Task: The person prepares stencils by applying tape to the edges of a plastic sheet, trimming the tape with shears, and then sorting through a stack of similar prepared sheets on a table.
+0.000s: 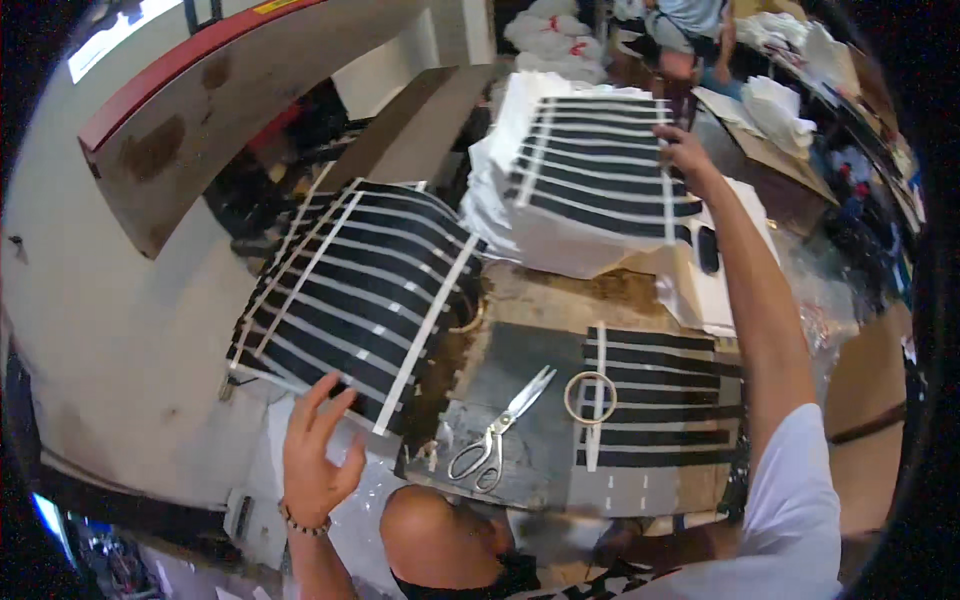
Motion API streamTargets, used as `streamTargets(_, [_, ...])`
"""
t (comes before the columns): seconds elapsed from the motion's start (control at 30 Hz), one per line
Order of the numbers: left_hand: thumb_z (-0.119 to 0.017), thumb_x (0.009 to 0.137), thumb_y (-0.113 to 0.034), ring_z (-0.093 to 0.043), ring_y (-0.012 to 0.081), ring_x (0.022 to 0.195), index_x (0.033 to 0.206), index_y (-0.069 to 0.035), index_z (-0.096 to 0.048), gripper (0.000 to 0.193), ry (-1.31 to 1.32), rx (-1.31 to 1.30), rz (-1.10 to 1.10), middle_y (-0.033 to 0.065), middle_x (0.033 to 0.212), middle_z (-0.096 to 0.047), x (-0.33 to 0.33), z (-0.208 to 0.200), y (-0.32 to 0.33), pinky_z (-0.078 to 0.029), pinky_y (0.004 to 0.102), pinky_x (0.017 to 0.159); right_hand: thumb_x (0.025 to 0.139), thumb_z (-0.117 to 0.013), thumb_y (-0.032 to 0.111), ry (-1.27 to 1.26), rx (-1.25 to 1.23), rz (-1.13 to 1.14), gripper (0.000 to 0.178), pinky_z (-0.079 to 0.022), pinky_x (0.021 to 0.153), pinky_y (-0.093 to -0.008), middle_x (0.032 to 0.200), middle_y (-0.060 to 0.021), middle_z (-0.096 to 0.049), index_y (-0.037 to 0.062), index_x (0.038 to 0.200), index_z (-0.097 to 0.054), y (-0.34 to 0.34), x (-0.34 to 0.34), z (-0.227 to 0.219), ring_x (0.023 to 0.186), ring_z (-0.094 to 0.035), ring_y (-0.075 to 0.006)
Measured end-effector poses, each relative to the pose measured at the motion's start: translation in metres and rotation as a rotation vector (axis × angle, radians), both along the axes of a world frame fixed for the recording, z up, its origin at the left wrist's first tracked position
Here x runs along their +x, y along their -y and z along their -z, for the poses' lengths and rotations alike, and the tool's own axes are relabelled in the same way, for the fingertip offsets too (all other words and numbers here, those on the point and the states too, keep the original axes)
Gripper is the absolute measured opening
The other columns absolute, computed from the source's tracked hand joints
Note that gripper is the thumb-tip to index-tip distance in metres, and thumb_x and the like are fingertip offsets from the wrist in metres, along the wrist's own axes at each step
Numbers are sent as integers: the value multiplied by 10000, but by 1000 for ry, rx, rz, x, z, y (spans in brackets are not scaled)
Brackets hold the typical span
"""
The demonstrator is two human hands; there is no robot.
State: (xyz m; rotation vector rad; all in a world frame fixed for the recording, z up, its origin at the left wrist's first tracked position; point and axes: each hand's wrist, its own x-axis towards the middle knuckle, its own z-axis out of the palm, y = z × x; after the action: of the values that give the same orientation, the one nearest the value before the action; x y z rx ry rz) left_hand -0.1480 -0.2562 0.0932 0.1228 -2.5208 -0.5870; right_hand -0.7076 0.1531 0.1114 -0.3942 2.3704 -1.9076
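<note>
My left hand [320, 450] is open, fingers apart, at the near edge of a black-and-grey striped sheet [350, 290] crossed by pale strips. That sheet lies bowed at the left; whether my fingertips touch it I cannot tell. With my right arm stretched far forward, my right hand [688, 160] pinches the right edge of a second striped sheet [590, 165], which lies over a white stack [495, 190]. Silver scissors [505, 425], blades partly apart, rest on a dark board [480, 375]. Beside them a tape ring [570, 412] sits on a group of black strips [660, 400] with a white strip across.
A large brown panel with a red edge [280, 70] rises at the back left. On the white stack's right side lies a dark phone-like object [708, 250]. White bundles [555, 40] and another person [690, 30] are at the back; cardboard [870, 380] stands at the right.
</note>
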Motion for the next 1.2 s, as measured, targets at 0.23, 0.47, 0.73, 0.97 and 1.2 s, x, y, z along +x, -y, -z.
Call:
streamTargets(0.23, [-782, 686, -158, -505, 297, 1261, 1262, -161, -637, 594, 133, -333, -28, 82, 1403, -551, 0, 4, -3, -324, 489, 1006, 731, -778, 191, -619, 816, 259, 623, -476, 989, -462, 1436, -206, -489, 176, 1329, -605, 30, 29, 24, 1191, -565, -384])
streamTargets(0.47, [-776, 693, -81, -586, 313, 1165, 1101, -136, -711, 416, -18, -375, 3, 67, 1213, -673, -4, 14, -5, -402, 446, 969, 864, -731, 331, -505, 315, -199, 449, -526, 861, -411, 1097, -181, -689, 74, 1220, -638, 143, 188, 31, 951, -670, -305])
streamTargets(0.73, [-780, 659, 13, -578, 255, 860, 997, -87, -754, 354, -185, -266, -35, 68, 1135, -693, 2, -2, -5, -482, 362, 766, 908, -674, 541, 747, -509, -330, 530, -537, 851, -363, 1093, -78, -716, 99, 1199, -658, 234, 274, 125, 958, -679, -247])
streamTargets(0.97, [-779, 702, -17, -565, 186, 827, 1031, -123, -764, 346, -90, 46, -7, 95, 1112, -654, 37, 30, -32, -477, 315, 724, 866, -773, 178, 616, -604, -321, 286, -578, 707, -383, 983, -69, -681, 47, 1076, -630, 226, 286, 116, 799, -673, -180])
streamTargets(1.2, [-701, 936, -230, -594, 166, 887, 1115, -52, -560, 289, -473, 1238, -320, 74, 1013, -581, 38, 79, -36, -478, 275, 758, 886, -741, 142, 413, -430, -215, 278, -579, 727, -339, 1025, -84, -708, 20, 1120, -656, 200, 299, 109, 860, -678, -189])
